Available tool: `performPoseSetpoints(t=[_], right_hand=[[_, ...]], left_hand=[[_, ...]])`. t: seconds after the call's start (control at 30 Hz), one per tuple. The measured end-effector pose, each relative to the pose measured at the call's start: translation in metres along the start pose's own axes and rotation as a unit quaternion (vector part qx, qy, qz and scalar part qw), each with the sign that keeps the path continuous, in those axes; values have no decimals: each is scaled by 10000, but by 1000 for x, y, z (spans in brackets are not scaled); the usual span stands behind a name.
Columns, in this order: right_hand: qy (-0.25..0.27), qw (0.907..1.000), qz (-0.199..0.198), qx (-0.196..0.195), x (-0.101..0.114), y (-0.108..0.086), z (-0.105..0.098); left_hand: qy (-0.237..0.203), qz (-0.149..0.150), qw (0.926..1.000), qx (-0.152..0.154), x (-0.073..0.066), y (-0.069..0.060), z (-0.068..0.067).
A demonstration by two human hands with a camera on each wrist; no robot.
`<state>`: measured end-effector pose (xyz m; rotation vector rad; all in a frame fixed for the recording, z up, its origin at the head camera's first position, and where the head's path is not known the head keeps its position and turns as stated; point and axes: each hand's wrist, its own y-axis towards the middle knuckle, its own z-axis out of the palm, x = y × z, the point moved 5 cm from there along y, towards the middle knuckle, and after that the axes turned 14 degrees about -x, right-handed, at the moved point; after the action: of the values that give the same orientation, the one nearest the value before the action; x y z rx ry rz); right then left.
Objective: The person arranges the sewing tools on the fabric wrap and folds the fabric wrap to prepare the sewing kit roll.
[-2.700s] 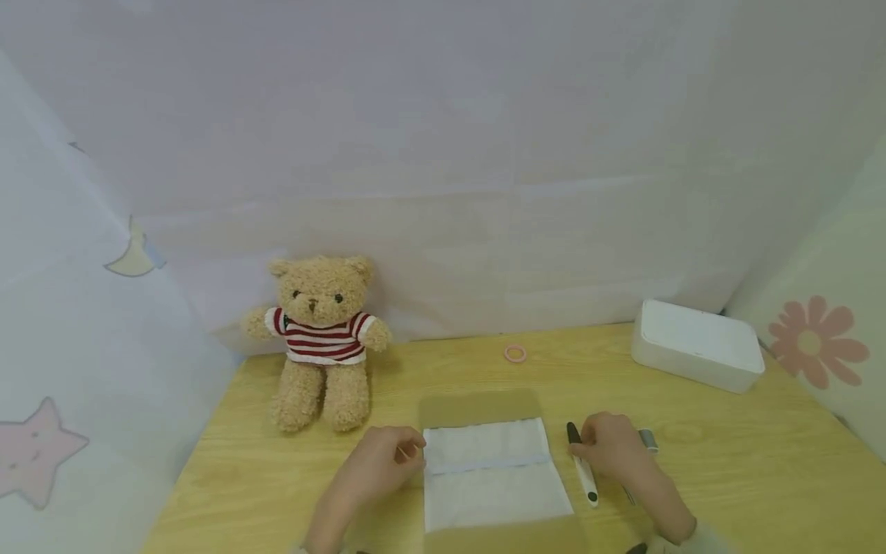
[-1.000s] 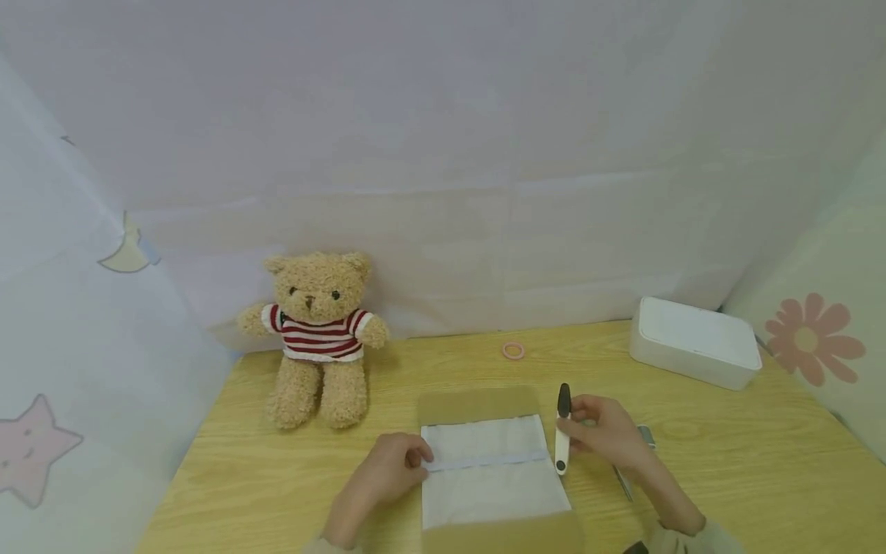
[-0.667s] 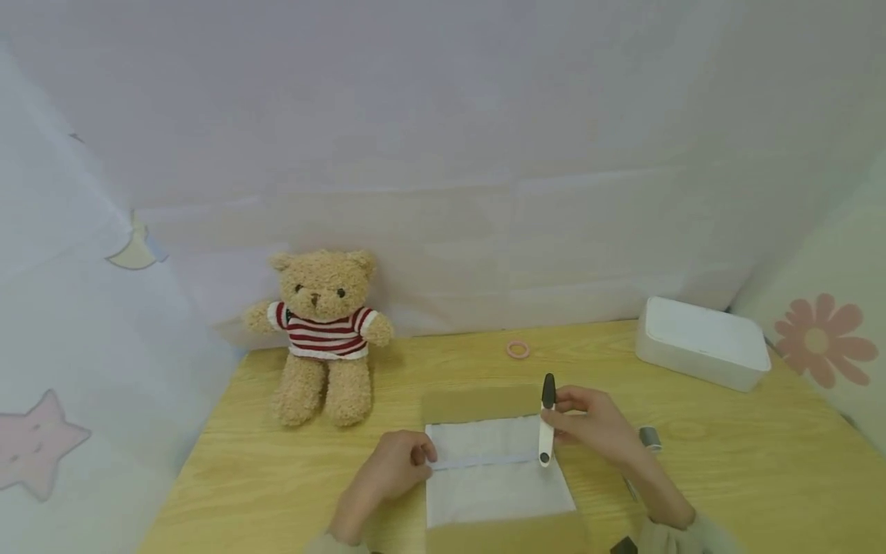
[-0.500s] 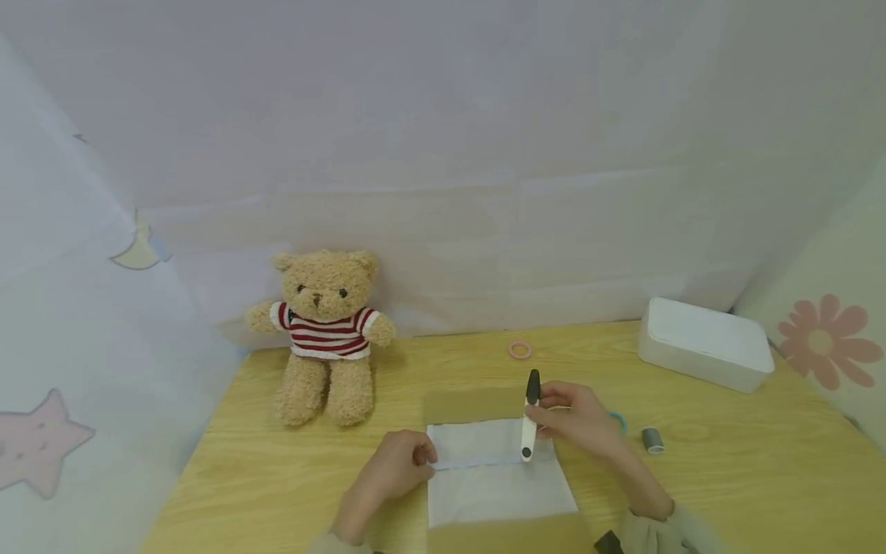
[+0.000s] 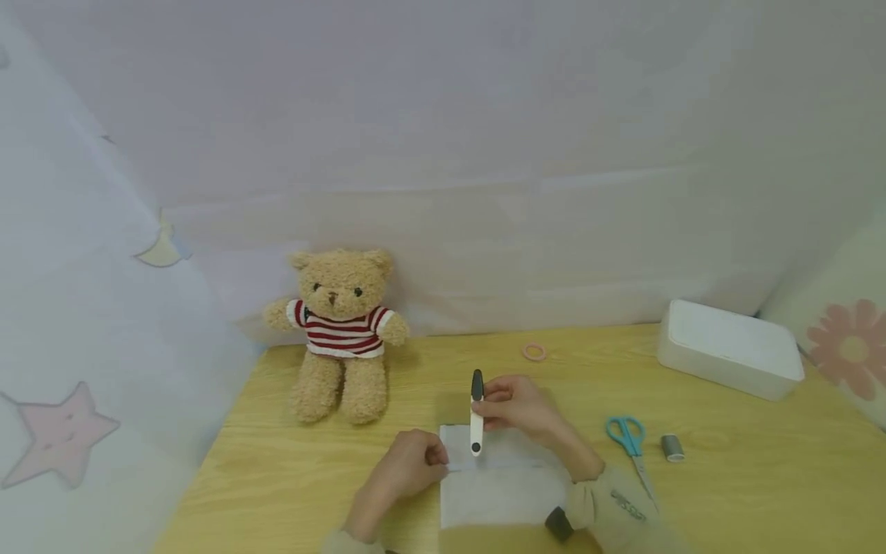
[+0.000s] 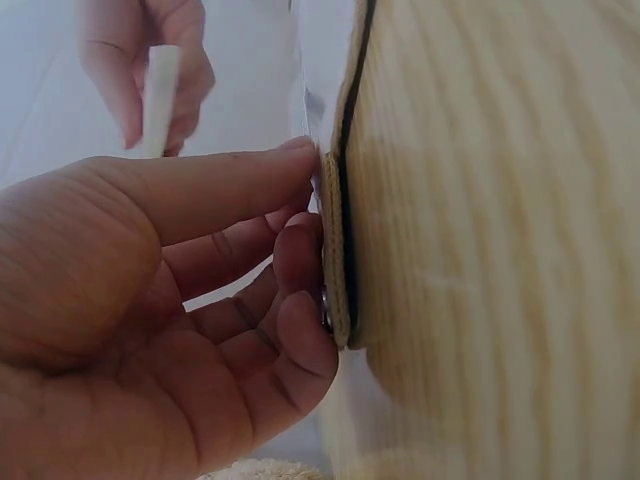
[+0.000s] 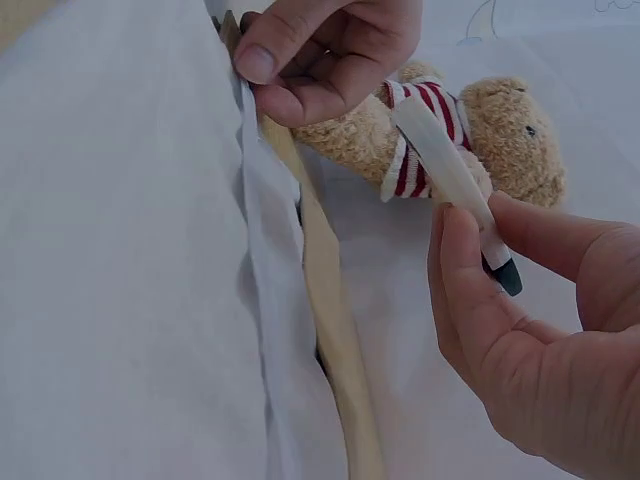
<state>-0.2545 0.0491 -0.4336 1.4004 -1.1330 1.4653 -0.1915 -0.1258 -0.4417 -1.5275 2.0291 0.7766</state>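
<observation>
My right hand point(image 5: 519, 404) pinches a slim white tool with a black end point(image 5: 477, 423) between thumb and fingers, upright above the upper left of a white cloth point(image 5: 501, 496). Its exact kind is unclear; in the right wrist view the tool point(image 7: 445, 160) looks flat and tapered. At the cloth's left edge, my left hand point(image 5: 415, 462) pinches the border where a folded strip crosses. From the left wrist view, the left hand point(image 6: 190, 300) has its fingertips at a layered tan edge point(image 6: 337, 240), with a small metal piece by the lower fingers.
Turquoise-handled scissors point(image 5: 630, 438) lie right of the cloth, with a grey thread spool point(image 5: 671, 447) beside them. A teddy bear point(image 5: 342, 338) in a striped top sits at the back left. Farther back are a pink ring point(image 5: 534, 352) and a white box point(image 5: 732, 346).
The right hand has lifted the white tool off the table and carried it left over the cloth, uncovering the scissors and spool. The left hand stays at the cloth's left edge.
</observation>
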Motion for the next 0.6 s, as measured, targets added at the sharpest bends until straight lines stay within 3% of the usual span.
performPoseSetpoints(t=[0.33,0.6], right_hand=[[-205,9992,21,-343,-18,13,11],[-190,9992,88,-338,-22,14,12]], left_hand=[[24,6,10000,-80,-2,0,2],[119,-94,9998,-121,-2,1,2]])
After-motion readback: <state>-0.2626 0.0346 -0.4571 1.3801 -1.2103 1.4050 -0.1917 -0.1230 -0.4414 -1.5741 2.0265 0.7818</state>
